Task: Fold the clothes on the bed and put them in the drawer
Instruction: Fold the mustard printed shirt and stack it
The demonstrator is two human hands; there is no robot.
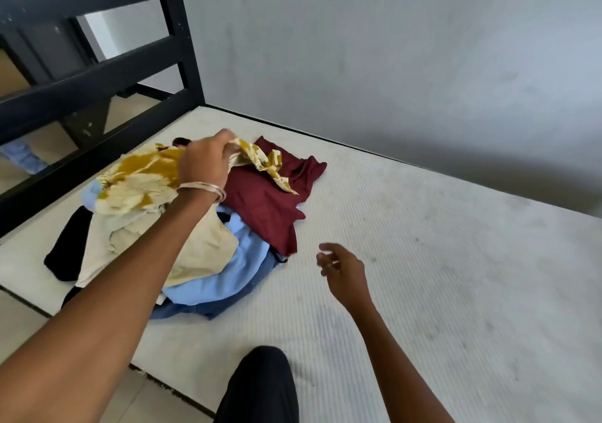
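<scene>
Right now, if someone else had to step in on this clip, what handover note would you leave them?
Left hand: grips the yellow-and-cream patterned garment, lifting one end off the pile.
Right hand: holds nothing, fingers loosely curled, above the bare mattress.
Clothes: all in one unfolded heap near the black bed frame: maroon garment, light blue shirt, beige garment, black garment.
Done: nothing folded yet.
Left: fold every piece, then put them away. No drawer is in view.
</scene>
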